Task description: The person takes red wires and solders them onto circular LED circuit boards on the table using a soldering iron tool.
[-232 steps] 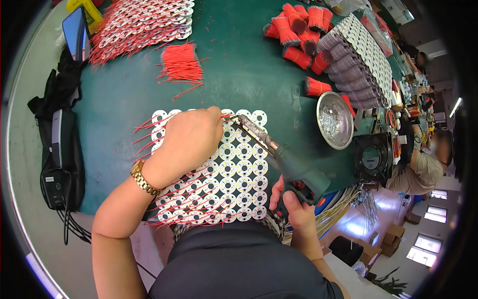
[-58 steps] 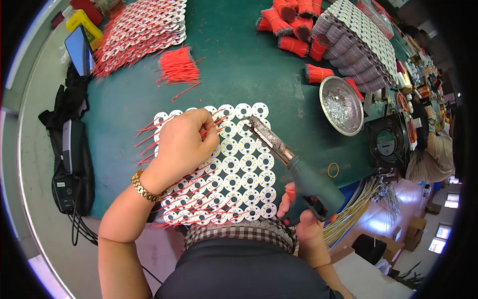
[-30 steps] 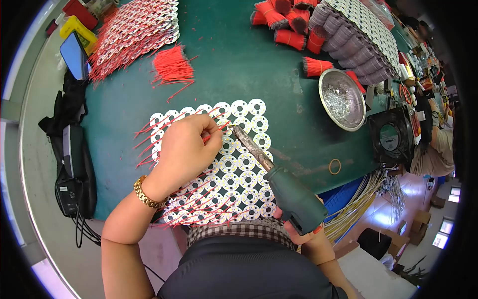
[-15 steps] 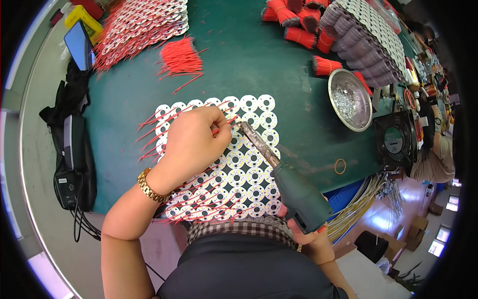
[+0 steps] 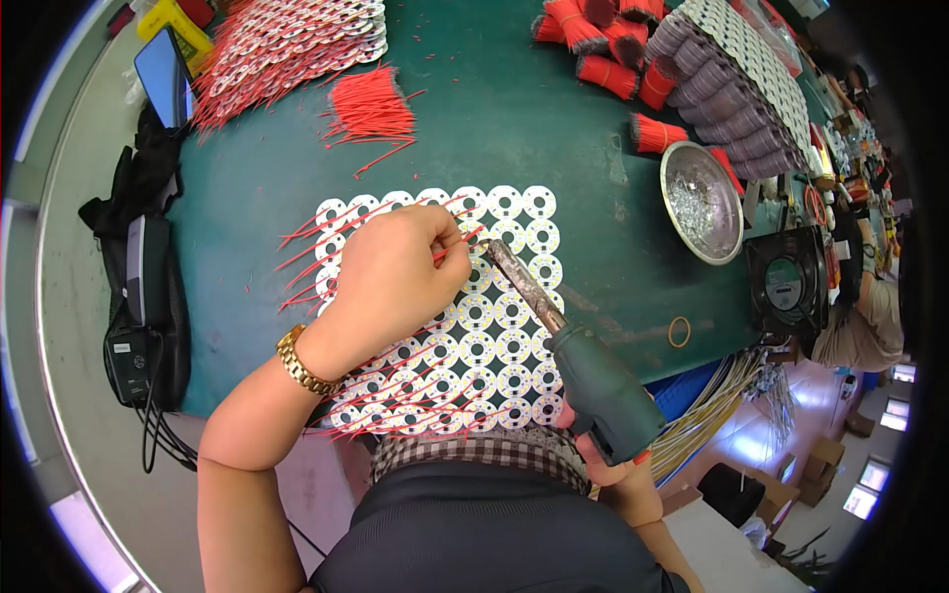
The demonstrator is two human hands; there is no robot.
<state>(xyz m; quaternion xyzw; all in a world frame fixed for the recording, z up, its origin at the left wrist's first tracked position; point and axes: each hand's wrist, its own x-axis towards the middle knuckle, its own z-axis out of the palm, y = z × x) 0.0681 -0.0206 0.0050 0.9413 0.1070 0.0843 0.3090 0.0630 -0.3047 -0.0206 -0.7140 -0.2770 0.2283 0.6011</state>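
Note:
A panel of round white circuit boards lies at the table's near edge, with thin red wires on its left and lower boards. My left hand, a gold watch at its wrist, is over the upper left of the panel and pinches a red wire between thumb and forefinger. In my right hand is the dark green handle of a soldering gun, whose tip meets a board near the wire's end. The contact point itself is too small to make out.
Loose red wires lie beyond the panel, near a stack of wired boards. Tied red wire bundles, a board stack, a metal bowl, a fan and a rubber band are at right. A person's arm shows far right.
Since the earliest frame, my left hand and the soldering tip have moved from the top row of boards to the row below. A rubber band on the table, unseen at first, now shows.

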